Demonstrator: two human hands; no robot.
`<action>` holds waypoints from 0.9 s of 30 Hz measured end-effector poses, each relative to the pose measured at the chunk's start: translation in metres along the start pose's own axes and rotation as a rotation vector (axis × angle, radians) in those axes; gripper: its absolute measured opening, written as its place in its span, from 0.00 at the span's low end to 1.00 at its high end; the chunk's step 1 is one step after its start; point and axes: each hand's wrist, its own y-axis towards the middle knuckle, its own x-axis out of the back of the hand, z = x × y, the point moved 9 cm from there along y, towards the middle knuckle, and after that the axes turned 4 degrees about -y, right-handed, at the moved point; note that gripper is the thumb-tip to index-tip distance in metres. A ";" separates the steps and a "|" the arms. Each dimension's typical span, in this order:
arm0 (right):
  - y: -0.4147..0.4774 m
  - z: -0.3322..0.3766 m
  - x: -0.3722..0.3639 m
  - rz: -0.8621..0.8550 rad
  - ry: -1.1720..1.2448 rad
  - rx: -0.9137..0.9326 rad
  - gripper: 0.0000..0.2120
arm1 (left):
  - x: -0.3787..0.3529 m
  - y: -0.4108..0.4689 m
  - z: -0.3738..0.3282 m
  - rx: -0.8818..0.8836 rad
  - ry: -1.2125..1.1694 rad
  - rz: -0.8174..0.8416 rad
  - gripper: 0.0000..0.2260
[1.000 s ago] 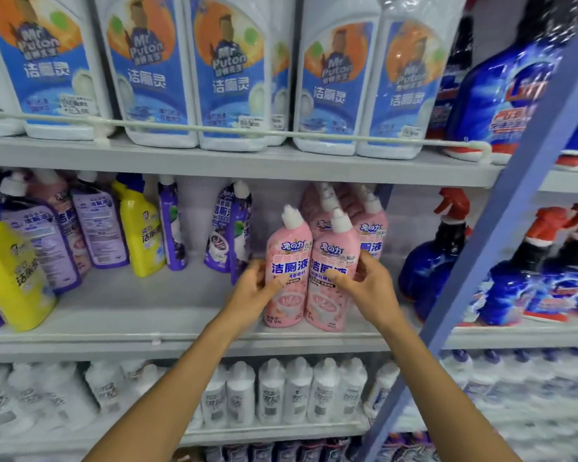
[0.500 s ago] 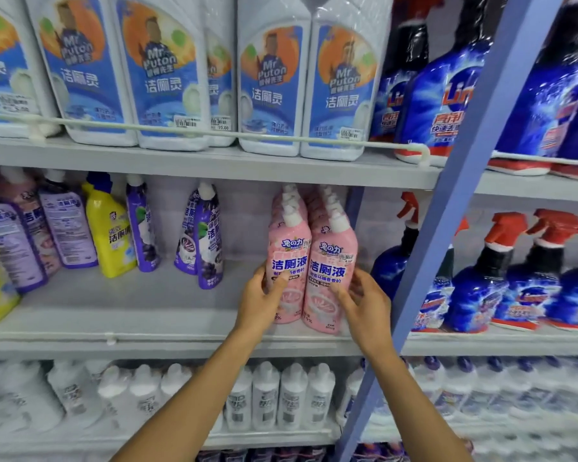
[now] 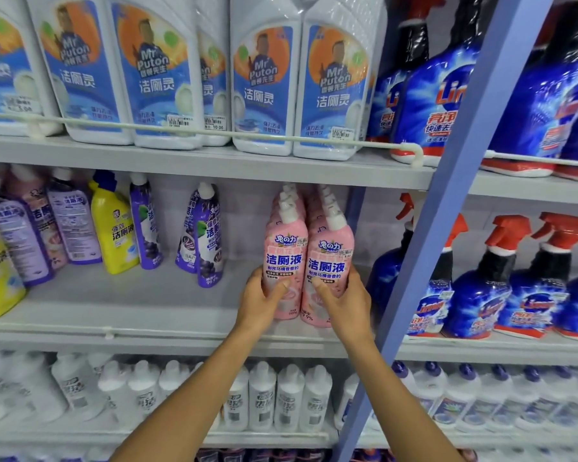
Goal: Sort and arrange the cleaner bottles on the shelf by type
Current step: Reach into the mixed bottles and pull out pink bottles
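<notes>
Two rows of pink cleaner bottles stand on the middle shelf, just left of the blue upright. My left hand grips the lower part of the front left pink bottle. My right hand grips the front right pink bottle. The two bottles stand upright, side by side and touching, with several more pink bottles lined up behind them. Two purple bottles stand to the left across a gap.
Further left are a yellow bottle and mixed purple and pink bottles. A blue upright post crosses right of my hands, with blue spray bottles behind it. White jugs fill the top shelf, white bottles the lower one.
Both hands slid the two front pink bottles back into line with the rows behind them. The view shifted to the right and my hands moved lower on the bottles.
</notes>
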 end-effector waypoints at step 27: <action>0.005 -0.011 -0.002 -0.072 0.020 -0.026 0.27 | 0.003 0.000 0.005 0.012 -0.011 0.053 0.19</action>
